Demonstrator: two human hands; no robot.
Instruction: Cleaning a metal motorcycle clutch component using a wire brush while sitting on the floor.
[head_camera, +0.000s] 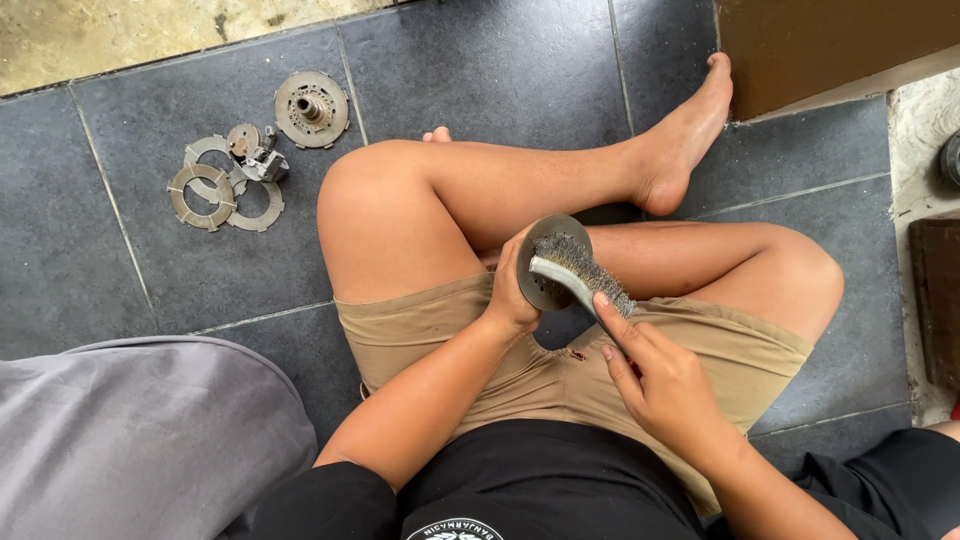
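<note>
My left hand (512, 290) grips the round metal disc (548, 262) over my lap; my right hand (665, 385) clasps the wire brush (585, 272) against it. I judge brushing underway; rings (215, 190) and hub (311, 108) wait far left on the floor.

Floor (500, 70): dark slate-grey tiles, paler grey grout lines. Top left, a strip of mottled yellowish-tan ground (150, 30).

Metal disc (545, 265): dull dark grey, brownish tinge. Wire brush (585, 275): grey steel bristles, pale off-white handle.

Parts on the floor: toothed round plate (312, 109) grey-brown with rust tones; ring plates (215, 190) tan-grey; small assembly (255, 155) silvery with a brownish cap.

Shorts (470, 340): khaki, plain. Shirt (540, 480): black, white round emblem at the lower edge.

Cloth (130, 440) lower left: plain light grey. Wooden panel (830, 40) top right: warm brown. Block (938, 300) at right edge: dark brown.
</note>
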